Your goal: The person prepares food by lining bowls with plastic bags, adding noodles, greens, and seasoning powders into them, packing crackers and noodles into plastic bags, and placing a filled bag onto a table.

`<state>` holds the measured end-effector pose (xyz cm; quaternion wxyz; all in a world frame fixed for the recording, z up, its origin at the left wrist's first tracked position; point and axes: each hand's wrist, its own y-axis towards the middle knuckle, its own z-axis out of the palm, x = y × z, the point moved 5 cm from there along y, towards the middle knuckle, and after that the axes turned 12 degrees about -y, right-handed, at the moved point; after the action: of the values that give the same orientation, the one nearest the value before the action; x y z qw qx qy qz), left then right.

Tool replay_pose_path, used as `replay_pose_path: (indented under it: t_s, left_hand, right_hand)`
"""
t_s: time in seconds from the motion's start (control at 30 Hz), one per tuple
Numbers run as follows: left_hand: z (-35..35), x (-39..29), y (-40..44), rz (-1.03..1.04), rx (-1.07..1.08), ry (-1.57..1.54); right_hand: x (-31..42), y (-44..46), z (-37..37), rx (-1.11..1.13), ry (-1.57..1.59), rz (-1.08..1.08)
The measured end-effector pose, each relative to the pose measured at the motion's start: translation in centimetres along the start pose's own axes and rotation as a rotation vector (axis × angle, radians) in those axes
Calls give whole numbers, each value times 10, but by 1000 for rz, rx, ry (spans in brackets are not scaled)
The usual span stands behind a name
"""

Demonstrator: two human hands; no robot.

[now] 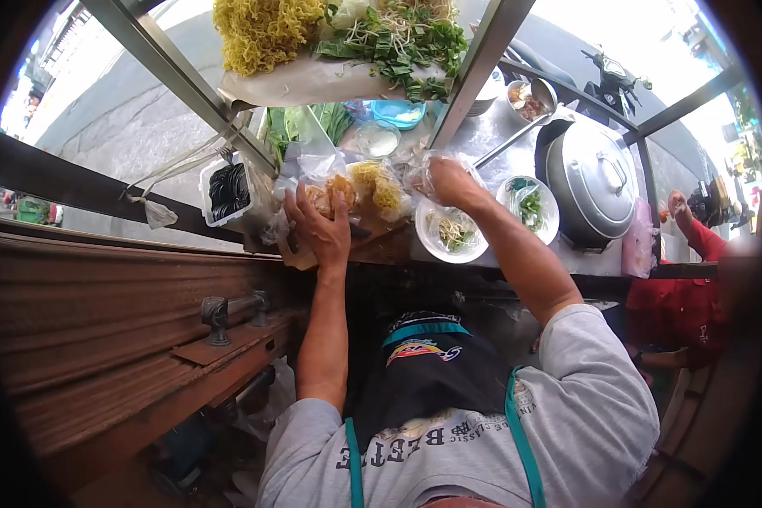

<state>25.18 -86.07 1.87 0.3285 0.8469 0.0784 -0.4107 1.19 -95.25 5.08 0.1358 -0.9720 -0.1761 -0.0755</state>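
Observation:
On the counter, my left hand (320,224) lies with its fingers spread over a clear plastic bag of orange-brown food (340,188). Just right of it sits a bag of yellow noodles (383,190). My right hand (450,181) is closed at a clear plastic bag (416,175), above a white bowl (430,245) holding bean sprouts and greens; its fingertips are partly hidden. A second white bowl (550,222) with chopped greens stands to the right. Behind the hands is a small clear bowl (377,140).
A large lidded pot (591,182) stands at the right, with a ladle (516,135) beside it. Yellow noodles (267,32) and greens (398,46) lie on the upper shelf. Metal posts frame the counter. A black-filled container (229,191) is at left. A person in red (677,305) is at right.

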Motion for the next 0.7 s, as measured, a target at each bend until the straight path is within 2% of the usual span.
replay_pose_path:
  t_s: [0.07,0.13,0.2,0.27,0.3,0.33,0.4,0.5,0.6,0.63,0.67,0.7]
  left_hand:
    - [4,-8,-10,66,4,18]
    - [4,-23,-14,115,16,-110]
    - [5,-31,-13,156,43,-146]
    - [7,-36,-5,127,104,-322]
    - [6,-40,-5,106,144,-406]
    - [9,-44,-3,34,215,-459]
    - [24,-54,6,-101,356,-572]
    - [36,-76,11,63,440,-415]
    - [45,-89,33,-245,695,-848]
    - [54,-88,38,-292,749,-950]
    - [63,-86,43,-346,802,-1048]
    - [59,-106,49,-342,843,-1105]
  right_hand:
    - [12,6,23,-129,34,-102]
    - [12,20,43,-79,53,-82]
    - [13,22,31,-75,57,-60]
    - [8,24,7,-121,52,-38]
    - [6,23,-4,-160,63,-90]
    - [7,18,-17,-218,46,-242]
    - [19,-1,-49,-243,188,-402]
    - [35,-18,-73,-362,372,-585]
    - [35,-35,-102,-349,380,-493]
    - [22,-34,-104,-279,414,-430]
    - [13,-47,-116,-481,482,-519]
    - [7,-54,-127,-448,459,-347]
